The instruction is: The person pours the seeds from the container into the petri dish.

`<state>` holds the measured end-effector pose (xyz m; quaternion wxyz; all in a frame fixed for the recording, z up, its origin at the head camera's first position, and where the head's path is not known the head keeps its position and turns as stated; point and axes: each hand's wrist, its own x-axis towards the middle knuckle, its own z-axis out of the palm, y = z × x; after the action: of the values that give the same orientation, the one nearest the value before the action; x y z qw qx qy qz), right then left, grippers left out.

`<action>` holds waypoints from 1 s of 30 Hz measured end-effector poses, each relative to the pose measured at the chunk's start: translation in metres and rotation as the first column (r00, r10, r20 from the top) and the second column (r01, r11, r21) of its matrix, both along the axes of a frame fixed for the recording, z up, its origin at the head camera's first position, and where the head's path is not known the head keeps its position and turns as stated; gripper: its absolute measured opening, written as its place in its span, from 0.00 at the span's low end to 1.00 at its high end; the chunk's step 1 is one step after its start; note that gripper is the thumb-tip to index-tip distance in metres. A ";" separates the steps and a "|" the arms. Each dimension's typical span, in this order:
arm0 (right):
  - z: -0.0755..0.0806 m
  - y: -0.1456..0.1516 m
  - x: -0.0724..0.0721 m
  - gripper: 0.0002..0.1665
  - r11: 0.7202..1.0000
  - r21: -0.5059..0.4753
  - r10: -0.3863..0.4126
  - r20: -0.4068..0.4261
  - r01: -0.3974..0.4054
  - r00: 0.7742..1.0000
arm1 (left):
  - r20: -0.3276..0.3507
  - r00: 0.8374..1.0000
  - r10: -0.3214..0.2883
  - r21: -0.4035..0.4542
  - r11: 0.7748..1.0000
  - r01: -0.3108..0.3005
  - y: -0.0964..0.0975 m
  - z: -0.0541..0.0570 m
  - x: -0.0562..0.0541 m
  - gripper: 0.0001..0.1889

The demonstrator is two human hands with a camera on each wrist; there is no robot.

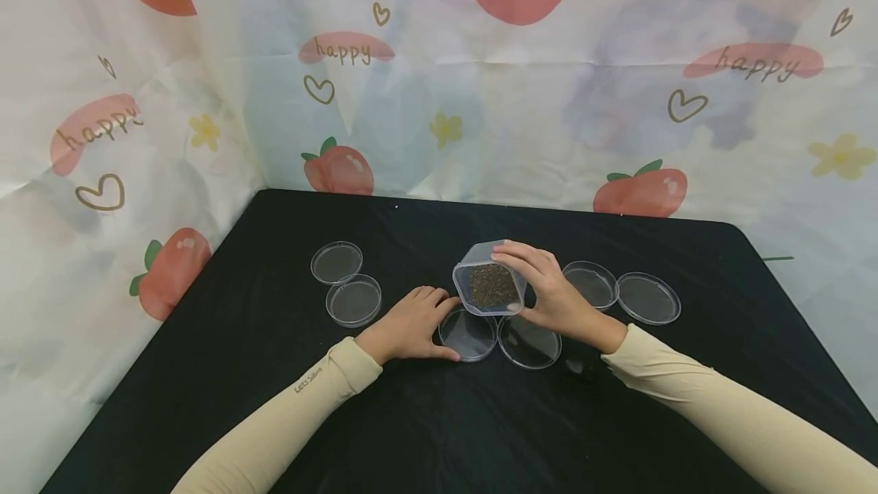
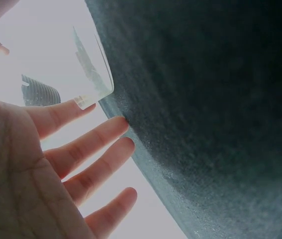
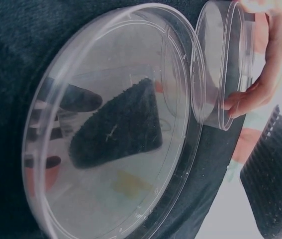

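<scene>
My right hand (image 1: 552,292) grips a clear plastic tub (image 1: 478,253) of dark brown granules (image 1: 492,286), held tilted over the far edges of two clear petri dishes. The left one of these dishes (image 1: 469,335) is held at its rim between the thumb and index finger of my left hand (image 1: 411,326). In the left wrist view the other fingers (image 2: 93,172) of that hand stretch out straight. Side by side with it lies the right dish (image 1: 530,343), large in the right wrist view (image 3: 126,114). No granules show in either dish.
Two petri dishes (image 1: 336,262) lie touching on the left of the black-covered table (image 1: 288,372). Another pair (image 1: 648,299) lies on the right, close behind my right wrist. A printed cloth backdrop (image 1: 480,120) rises at the table's back and left edges.
</scene>
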<state>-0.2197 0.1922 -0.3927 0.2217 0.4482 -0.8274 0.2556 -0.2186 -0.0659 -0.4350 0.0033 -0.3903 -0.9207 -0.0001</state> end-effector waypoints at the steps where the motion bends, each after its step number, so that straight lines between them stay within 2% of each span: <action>1: 0.000 0.000 0.000 0.53 1.000 0.002 0.000 -0.002 0.000 1.000 | -0.001 1.000 -0.001 0.001 1.000 0.001 0.000 0.000 0.000 0.48; 8: 0.001 0.000 0.000 0.54 1.000 0.010 0.003 -0.014 -0.003 1.000 | 0.012 1.000 0.003 0.003 1.000 -0.003 0.000 0.001 0.000 0.48; 30: 0.000 -0.002 -0.002 0.53 1.000 0.007 0.026 -0.041 -0.026 0.999 | -0.006 1.000 -0.008 0.010 1.000 0.008 0.000 -0.001 -0.001 0.48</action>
<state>-0.2217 0.1904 -0.3926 0.2340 0.4648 -0.8176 0.2466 -0.2191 -0.0663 -0.4359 0.0081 -0.3937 -0.9192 -0.0037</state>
